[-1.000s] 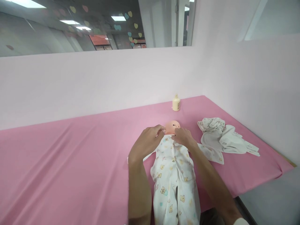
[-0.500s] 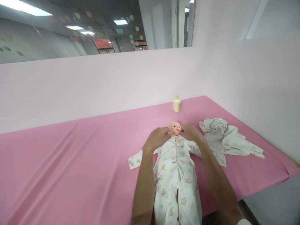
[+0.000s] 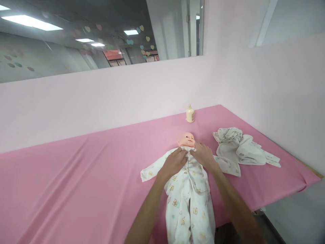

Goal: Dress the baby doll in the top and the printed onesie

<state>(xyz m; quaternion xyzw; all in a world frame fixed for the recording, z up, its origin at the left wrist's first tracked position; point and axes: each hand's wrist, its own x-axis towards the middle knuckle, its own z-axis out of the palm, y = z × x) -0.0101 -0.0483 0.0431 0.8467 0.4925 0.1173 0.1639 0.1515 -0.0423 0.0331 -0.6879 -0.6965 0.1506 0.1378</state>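
Observation:
A baby doll (image 3: 187, 139) lies on its back on the pink-covered table (image 3: 88, 176), dressed in a white romper (image 3: 188, 196) printed with little bears. My left hand (image 3: 174, 162) rests on the romper's chest with fingers curled at the front placket. My right hand (image 3: 203, 156) lies beside it on the chest, fingertips pinching the fabric near the collar. The two hands almost meet at the middle of the chest. The doll's sleeves spread out to both sides.
A heap of white baby clothes (image 3: 241, 147) lies right of the doll. A small cream bottle (image 3: 190, 114) stands at the back by the white wall. The table's right edge drops off near the grey floor (image 3: 291, 210).
Both hands moved down from the doll's neck to the upper chest of the romper. The doll's face now shows fully. The camera view shifted slightly.

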